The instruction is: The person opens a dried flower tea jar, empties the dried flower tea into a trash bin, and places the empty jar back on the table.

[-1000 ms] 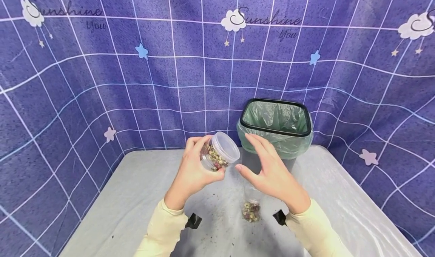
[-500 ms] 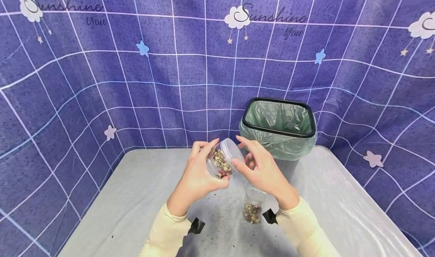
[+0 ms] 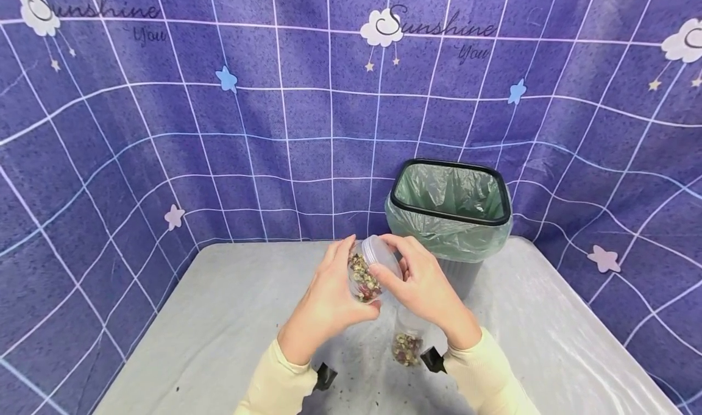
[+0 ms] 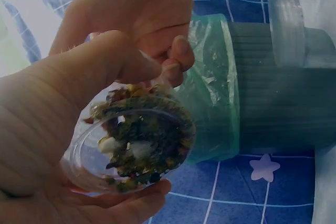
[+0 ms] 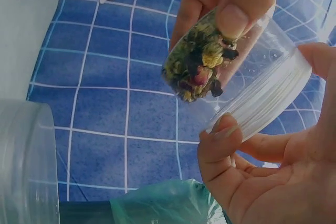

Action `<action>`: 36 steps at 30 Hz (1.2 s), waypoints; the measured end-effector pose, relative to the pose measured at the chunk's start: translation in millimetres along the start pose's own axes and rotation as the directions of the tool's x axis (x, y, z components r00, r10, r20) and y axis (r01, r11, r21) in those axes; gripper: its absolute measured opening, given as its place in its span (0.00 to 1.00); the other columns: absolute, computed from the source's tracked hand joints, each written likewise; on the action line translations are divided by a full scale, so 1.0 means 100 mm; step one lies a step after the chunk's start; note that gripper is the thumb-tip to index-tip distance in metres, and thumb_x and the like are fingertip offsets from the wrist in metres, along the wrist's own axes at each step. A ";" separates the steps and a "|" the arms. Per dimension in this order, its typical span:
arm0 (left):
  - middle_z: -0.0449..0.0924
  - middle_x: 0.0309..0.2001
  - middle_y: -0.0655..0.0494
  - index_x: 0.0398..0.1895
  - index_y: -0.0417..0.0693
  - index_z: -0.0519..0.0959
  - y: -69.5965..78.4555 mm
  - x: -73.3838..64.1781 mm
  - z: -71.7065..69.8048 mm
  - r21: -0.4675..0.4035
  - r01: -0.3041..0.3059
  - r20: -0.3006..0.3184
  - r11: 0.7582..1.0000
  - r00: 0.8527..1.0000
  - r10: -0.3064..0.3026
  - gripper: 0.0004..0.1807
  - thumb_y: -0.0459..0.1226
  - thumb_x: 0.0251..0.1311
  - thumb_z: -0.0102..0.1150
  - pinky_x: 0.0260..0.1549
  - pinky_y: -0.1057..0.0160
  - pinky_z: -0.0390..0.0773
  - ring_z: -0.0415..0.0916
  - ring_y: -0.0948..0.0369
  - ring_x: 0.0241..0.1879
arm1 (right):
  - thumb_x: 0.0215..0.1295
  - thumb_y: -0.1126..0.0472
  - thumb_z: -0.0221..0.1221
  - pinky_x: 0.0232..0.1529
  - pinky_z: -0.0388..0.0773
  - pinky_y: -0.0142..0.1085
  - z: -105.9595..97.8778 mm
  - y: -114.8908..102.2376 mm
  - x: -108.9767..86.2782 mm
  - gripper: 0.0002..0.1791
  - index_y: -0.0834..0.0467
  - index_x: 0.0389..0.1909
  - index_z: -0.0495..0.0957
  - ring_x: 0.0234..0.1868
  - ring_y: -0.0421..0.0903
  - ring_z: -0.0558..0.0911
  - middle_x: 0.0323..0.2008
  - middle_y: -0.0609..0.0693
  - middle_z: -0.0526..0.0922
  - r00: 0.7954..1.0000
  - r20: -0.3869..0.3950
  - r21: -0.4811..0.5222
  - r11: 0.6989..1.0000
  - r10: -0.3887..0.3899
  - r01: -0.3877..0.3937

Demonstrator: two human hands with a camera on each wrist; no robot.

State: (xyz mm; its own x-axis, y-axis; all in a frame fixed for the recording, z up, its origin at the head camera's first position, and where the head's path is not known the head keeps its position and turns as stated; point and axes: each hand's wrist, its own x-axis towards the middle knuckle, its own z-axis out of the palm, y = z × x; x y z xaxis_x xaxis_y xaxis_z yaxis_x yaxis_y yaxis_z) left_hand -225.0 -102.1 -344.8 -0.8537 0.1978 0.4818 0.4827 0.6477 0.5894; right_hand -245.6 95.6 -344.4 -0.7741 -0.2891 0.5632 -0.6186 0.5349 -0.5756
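Observation:
A clear plastic jar of dried flowers is held tilted above the table. My left hand grips its body, fingers and thumb curled round the sides. My right hand holds the translucent screw lid between thumb and fingers. In the right wrist view the lid sits on the jar's mouth; whether it is tight I cannot tell. Yellow and reddish blossoms show through the wall of the jar. Below my right hand, a second clear jar with similar flowers stands on the table, its top partly hidden.
Behind my right hand stands a grey bin with a green liner and black rim. Dark crumbs dot the grey-white tabletop. A blue-purple patterned curtain encloses the back and sides.
My right hand has come in from the right and taken hold of the lid. My left hand has carried the jar slightly right and down. The second jar has stayed in place.

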 end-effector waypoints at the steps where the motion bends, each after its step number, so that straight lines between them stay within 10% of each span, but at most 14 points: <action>1: 0.71 0.67 0.46 0.76 0.42 0.62 0.00 0.00 0.01 0.001 -0.001 -0.001 1.000 1.000 0.001 0.63 0.44 0.30 0.84 0.61 0.48 0.77 0.75 0.48 0.62 | 0.67 0.41 0.65 0.29 0.75 0.33 0.00 -0.01 0.00 0.30 0.47 0.67 0.75 0.29 0.40 0.77 0.48 0.43 0.78 1.000 0.002 0.001 1.000 0.010 -0.010; 36: 0.80 0.52 0.59 0.63 0.52 0.74 -0.09 0.02 0.02 -0.046 -0.020 -0.014 0.999 1.000 0.019 0.48 0.44 0.30 0.86 0.51 0.54 0.81 0.79 0.59 0.50 | 0.66 0.41 0.65 0.33 0.75 0.34 0.07 -0.02 0.00 0.31 0.46 0.68 0.75 0.34 0.41 0.73 0.46 0.44 0.76 0.999 -0.001 -0.049 0.998 -0.039 0.039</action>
State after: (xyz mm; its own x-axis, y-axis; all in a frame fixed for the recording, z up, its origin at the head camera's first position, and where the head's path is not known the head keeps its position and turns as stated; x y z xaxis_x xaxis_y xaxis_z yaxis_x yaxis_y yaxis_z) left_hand -231.8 -106.1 -350.5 -0.8415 0.2002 0.5017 0.5080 0.6093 0.6089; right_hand -245.2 89.3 -347.7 -0.7492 -0.3088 0.5860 -0.6408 0.5618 -0.5232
